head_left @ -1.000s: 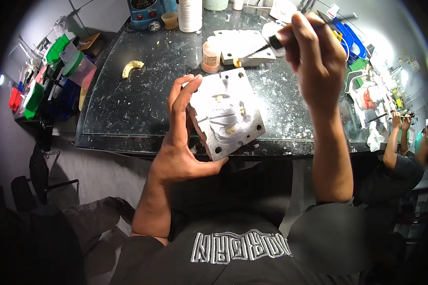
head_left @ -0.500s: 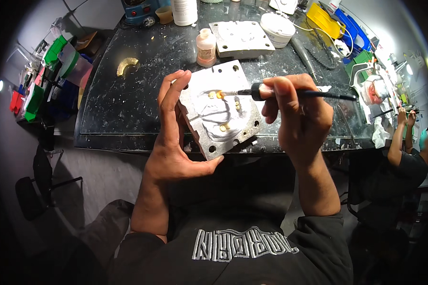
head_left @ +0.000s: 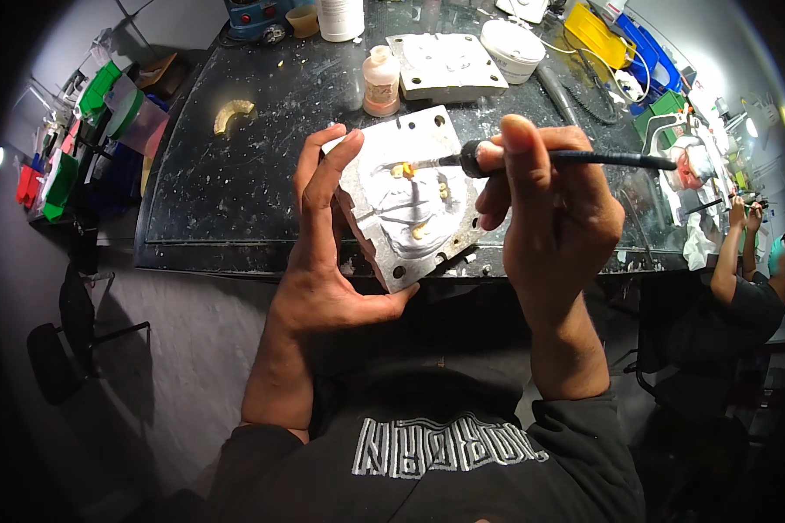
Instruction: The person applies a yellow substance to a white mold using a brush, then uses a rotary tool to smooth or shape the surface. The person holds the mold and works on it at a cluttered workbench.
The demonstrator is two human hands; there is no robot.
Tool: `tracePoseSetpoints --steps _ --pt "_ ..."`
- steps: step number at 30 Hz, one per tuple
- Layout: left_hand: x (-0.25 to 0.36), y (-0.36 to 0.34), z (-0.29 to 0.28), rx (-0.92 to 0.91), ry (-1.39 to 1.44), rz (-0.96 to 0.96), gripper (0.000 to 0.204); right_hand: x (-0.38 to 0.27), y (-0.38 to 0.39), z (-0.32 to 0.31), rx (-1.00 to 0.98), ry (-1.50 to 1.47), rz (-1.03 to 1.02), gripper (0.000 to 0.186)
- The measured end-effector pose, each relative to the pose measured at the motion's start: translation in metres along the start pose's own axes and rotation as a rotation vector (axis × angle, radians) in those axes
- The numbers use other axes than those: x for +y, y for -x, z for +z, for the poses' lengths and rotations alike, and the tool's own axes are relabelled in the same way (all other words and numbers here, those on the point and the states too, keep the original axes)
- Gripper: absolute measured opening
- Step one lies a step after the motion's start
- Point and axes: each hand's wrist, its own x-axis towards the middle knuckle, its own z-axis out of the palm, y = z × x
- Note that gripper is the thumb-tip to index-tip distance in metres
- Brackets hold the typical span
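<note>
A metal mould half filled with white plaster (head_left: 392,231) is tilted at the bench's front edge, with small yellow tooth-like pieces (head_left: 443,190) set in its cavity. My left hand (head_left: 331,253) grips it along the left side and lower corner. My right hand (head_left: 554,209) holds a black-handled brush (head_left: 610,158) with a dark ferrule or cap between the fingers; its pale tip touches the yellow pieces at the cavity's upper part. Just behind stand a small bottle of pink liquid (head_left: 380,91) and a second mould half (head_left: 453,83).
The dark bench (head_left: 196,209) bears a curved yellowish piece (head_left: 234,112), white bottle (head_left: 338,17), blue machine (head_left: 251,19), white tub (head_left: 513,54), cabled handpiece (head_left: 556,96) and yellow tray (head_left: 593,39). Coloured bins (head_left: 105,83) line the left. Another person (head_left: 741,296) works at the right; a chair (head_left: 52,349) is lower left.
My right hand has come down from above the back of the bench, bringing the brush onto the mould. It has shifted slightly upward in the last half second. My left hand keeps its grip.
</note>
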Motion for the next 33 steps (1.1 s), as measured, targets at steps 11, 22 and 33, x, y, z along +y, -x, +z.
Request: tracePoseSetpoints --steps 11,22,33 --pt "-0.003 0.000 -0.001 -0.027 0.040 0.006 0.134 0.026 -0.002 -0.027 -0.150 -0.018 -0.060 0.026" --pt "0.001 0.007 0.020 0.090 -0.023 0.174 0.117 0.001 -0.031 -0.043 -0.266 -0.007 0.079 0.032" --pt "-0.010 0.015 0.022 0.052 -0.202 0.356 0.115 -0.032 -0.044 -0.030 -0.423 0.299 -0.353 0.021"
